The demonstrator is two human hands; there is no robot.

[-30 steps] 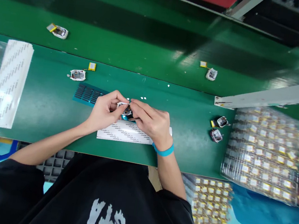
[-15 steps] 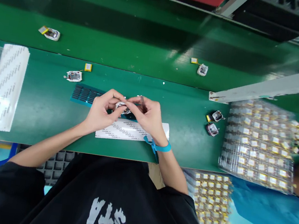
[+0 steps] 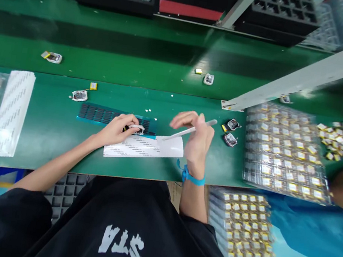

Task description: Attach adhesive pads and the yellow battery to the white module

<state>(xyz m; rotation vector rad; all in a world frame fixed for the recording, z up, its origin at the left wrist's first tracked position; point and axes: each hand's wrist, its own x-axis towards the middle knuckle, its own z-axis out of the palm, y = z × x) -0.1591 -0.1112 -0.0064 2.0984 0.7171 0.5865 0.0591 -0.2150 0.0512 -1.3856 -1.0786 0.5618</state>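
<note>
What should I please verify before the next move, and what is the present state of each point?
1. Left hand has its grip on the white casing: ok.
2. Right hand holds the thin pale tool: ok.
3. Tool's tip touches the printed white sheet: cannot tell.
4. Sheet of dark strips fully visible: not ok, the left hand hides part.
5. Blue wristband on the right wrist: ok.

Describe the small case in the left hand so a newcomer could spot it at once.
On the green table, find the printed white sheet directly before the person's chest. At its far edge, the left hand pinches the small white-rimmed case. Unlike the loose white case lying farther left, this one is held.
</note>
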